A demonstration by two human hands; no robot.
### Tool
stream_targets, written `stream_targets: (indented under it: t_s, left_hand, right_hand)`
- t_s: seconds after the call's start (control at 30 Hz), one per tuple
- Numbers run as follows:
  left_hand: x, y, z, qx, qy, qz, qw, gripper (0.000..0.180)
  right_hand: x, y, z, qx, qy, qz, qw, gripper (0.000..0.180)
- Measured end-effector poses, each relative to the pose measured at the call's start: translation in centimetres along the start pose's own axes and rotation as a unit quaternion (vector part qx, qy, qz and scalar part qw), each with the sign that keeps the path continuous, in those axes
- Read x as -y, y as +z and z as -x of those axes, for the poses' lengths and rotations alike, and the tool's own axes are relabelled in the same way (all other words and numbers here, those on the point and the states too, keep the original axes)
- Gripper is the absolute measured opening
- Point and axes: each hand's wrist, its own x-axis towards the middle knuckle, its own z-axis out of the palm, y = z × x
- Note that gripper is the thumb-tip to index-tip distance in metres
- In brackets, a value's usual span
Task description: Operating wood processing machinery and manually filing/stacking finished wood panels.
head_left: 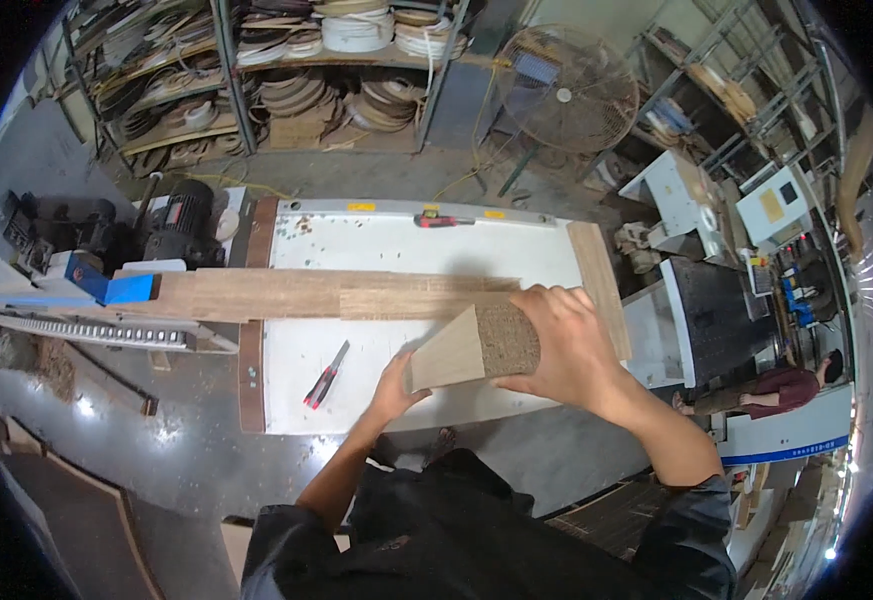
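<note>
Left hand [393, 385]: I see it pinching the wedge-shaped board [471, 345] at its pale corner.
Right hand [561, 345]: spread over the board's rough end — gripping.
Nearby: red utility knife [325, 375] on white table [376, 245].

Both hands hold a short wooden offcut [471, 346] above the near edge of the white bench [376, 245]. The right hand [561, 345] grips its far end from above, fingers spread over the rough chipboard face; the left hand [396, 385] supports the lighter, tapered near end from below. The piece is tilted. Behind it, long wood-grain boards [306, 293] lie flat across the bench, left to right, with a narrow strip [599, 285] along the right edge. A red-handled utility knife [326, 375] lies on the bench left of the hands, apart from them. A red-handled tool [443, 220] rests near the far edge. A pedestal fan [566, 90] stands beyond the bench.
</note>
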Motion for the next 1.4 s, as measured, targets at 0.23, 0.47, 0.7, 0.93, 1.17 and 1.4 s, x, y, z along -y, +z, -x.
stream_targets:
  t_s: [0.23,0.47,0.7,0.93,1.17,1.4]
  left_hand:
    - [6.2,1.5,-0.1,0.004,-0.012,-0.18,0.984,0.085]
    - [3.3,-2.8,7.8,0.022,-0.043,-0.21,0.977,0.09]
    - [-7.0,-9.6,31.9,0.007,-0.349,-0.02,0.937,0.072]
    - [-22.6,-3.2,54.6,-0.332,-0.4,0.258,0.814,0.065]
    - [-22.2,14.3,62.5,-0.733,-0.301,0.393,0.466,0.049]
    - [-19.4,24.9,71.9,-0.845,-0.172,0.397,0.315,0.046]
  right_hand:
    - [0.6,-0.3,0.9,0.002,-0.03,0.015,0.999,0.086]
    - [-7.0,0.0,1.4,-0.017,-0.05,-0.07,0.996,0.092]
    - [-14.1,16.8,-0.5,0.205,0.094,-0.602,0.766,0.077]
    - [-6.7,33.9,-1.0,0.444,0.211,-0.558,0.668,0.081]
    - [11.0,36.1,-2.5,0.579,-0.013,-0.514,0.633,0.083]
    - [34.5,34.3,2.9,0.607,-0.152,-0.382,0.68,0.075]
